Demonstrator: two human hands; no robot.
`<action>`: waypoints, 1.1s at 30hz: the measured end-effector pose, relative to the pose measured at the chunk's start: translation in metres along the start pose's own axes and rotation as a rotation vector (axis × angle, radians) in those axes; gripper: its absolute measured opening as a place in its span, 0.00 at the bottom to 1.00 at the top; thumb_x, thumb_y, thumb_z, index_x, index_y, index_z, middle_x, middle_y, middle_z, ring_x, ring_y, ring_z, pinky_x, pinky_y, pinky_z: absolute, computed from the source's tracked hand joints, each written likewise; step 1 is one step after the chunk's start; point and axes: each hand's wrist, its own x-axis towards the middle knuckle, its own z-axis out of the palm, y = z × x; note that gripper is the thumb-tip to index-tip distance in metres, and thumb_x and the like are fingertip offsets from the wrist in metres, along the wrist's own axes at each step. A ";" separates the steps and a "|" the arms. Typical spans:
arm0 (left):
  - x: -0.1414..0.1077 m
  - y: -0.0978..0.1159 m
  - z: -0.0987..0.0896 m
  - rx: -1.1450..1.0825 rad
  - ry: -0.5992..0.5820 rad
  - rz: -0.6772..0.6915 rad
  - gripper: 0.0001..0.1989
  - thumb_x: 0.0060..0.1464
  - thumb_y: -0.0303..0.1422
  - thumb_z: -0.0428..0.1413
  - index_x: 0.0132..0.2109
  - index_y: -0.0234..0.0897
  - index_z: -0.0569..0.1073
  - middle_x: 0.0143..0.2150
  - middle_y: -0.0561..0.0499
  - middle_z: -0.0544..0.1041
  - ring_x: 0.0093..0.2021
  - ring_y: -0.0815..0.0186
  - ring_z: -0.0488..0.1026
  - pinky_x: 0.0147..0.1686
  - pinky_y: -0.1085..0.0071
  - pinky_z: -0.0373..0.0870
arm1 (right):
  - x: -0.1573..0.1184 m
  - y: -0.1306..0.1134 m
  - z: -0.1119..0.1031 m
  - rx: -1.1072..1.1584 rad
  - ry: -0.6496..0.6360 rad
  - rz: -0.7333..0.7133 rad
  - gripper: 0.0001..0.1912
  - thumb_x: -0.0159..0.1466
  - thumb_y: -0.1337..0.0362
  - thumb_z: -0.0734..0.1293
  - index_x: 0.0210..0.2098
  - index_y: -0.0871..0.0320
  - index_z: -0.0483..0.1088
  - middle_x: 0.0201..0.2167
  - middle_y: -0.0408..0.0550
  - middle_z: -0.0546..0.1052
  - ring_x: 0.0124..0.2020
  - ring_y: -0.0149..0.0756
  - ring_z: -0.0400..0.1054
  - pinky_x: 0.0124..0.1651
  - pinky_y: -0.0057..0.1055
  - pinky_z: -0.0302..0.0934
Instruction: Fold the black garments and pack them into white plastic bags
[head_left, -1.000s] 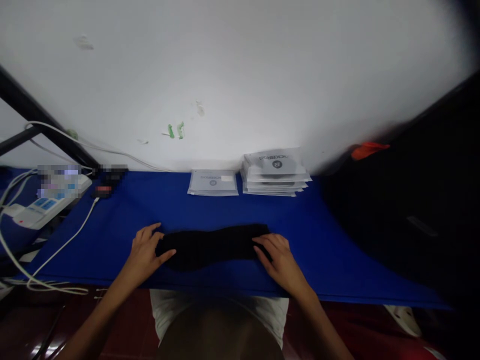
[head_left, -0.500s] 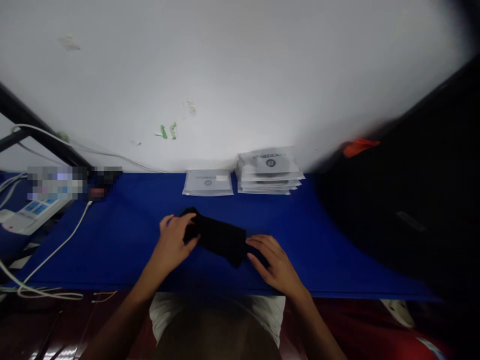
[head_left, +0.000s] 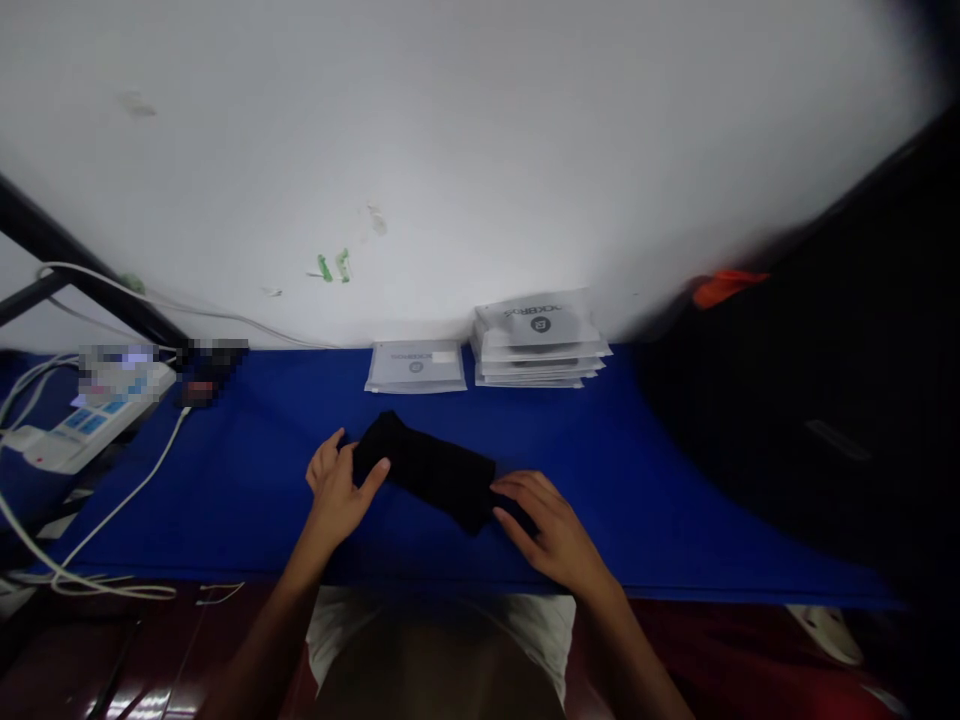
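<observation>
A folded black cloth (head_left: 424, 470) lies on the blue table cover (head_left: 247, 470), slanted from upper left to lower right. My left hand (head_left: 339, 483) rests at its left end, thumb against the cloth's edge, fingers loosely spread. My right hand (head_left: 546, 528) lies flat at the cloth's right end, fingertips pressing on the fabric. Neither hand lifts the cloth off the table.
Against the white wall stand a single flat grey packet (head_left: 415, 366) and a stack of grey packets (head_left: 537, 340). A white power strip (head_left: 67, 430) with cables sits at the far left. A large dark mass (head_left: 810, 420) with an orange piece (head_left: 721, 286) fills the right.
The black cloth was stretched long between both hands; its left end was folded over to the right, leaving it shorter. My left hand has since slipped back to the fold's left edge.
</observation>
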 end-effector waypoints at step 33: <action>0.170 0.014 0.015 0.089 -0.328 0.679 0.06 0.59 0.32 0.54 0.39 0.37 0.75 0.41 0.46 0.79 0.43 0.58 0.75 0.45 0.63 0.71 | -0.033 -0.046 0.020 -0.416 -0.214 -0.136 0.19 0.63 0.71 0.65 0.53 0.57 0.70 0.44 0.52 0.77 0.43 0.42 0.69 0.52 0.44 0.61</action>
